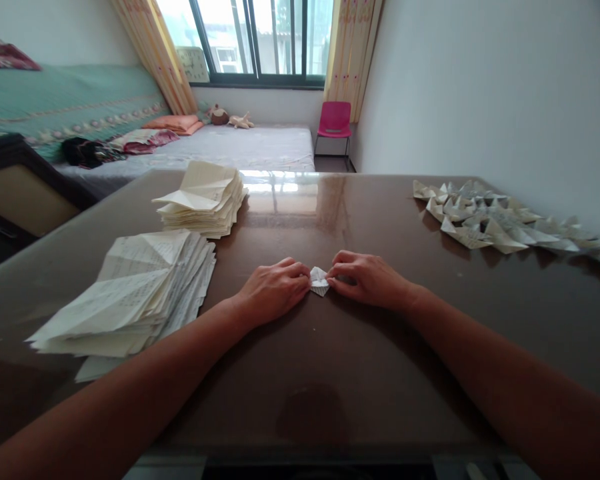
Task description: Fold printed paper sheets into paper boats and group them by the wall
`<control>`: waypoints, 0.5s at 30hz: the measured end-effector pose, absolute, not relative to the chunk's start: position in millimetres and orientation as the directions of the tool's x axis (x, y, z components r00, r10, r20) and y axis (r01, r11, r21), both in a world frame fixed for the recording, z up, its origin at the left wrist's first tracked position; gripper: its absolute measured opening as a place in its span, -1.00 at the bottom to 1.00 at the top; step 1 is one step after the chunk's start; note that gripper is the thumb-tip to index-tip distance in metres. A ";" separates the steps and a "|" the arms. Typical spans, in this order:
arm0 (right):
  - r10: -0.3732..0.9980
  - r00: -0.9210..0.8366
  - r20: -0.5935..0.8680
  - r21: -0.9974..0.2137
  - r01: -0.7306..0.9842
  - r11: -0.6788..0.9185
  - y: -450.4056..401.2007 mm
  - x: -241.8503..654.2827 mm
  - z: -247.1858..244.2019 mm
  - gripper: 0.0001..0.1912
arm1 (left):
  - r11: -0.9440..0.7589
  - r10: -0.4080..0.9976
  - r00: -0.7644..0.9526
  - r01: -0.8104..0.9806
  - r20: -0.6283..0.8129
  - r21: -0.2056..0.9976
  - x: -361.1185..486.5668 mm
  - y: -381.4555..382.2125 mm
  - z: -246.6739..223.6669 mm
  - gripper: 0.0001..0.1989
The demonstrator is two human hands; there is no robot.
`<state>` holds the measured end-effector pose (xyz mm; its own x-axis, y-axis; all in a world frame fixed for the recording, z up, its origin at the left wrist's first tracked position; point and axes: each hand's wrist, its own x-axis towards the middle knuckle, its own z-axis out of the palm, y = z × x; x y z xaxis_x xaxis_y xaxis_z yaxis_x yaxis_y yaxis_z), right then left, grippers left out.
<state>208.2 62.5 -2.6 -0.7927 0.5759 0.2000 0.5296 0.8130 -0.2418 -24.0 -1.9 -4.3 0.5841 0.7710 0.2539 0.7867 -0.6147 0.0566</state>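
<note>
A small folded piece of paper [320,283] with printed lines sits at the middle of the brown glossy table [290,373]. My left hand [276,288] pinches its left side, fingers bent together. From the right, my right hand [367,279] grips the opposite edge between thumb and fingers. Parts of the paper are hidden beneath the fingertips of both hands.
Creased paper sheets lie in a near stack [125,293] and a far stack [200,197] on the left. Several folded paper boats [495,220] stand at the right. Beyond the table are a bed [260,147] and a pink chair [335,120].
</note>
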 end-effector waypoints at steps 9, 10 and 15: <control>0.619 -0.747 0.242 -0.390 0.509 0.767 65.3 200.2 -20.0 -0.80 | -0.687 0.703 0.665 0.727 0.251 -0.002 -23.2 -2.4 -3.7 -0.72; 0.622 -0.745 0.241 -0.390 0.513 0.765 64.7 199.8 -20.5 -0.80 | -0.717 0.673 0.697 0.697 0.249 -0.012 -23.4 -2.5 -4.1 -0.71; 0.632 -0.734 0.248 -0.388 0.523 0.759 65.2 200.9 -19.4 -0.81 | -0.763 0.614 0.764 0.639 0.198 -0.101 -25.2 -3.4 -3.5 -0.71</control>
<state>200.9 65.2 -19.4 -0.7341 0.6324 0.2475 0.5228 0.7589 -0.3883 -25.2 -3.4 -3.5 0.7640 0.6140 0.1983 0.6390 -0.7626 -0.1006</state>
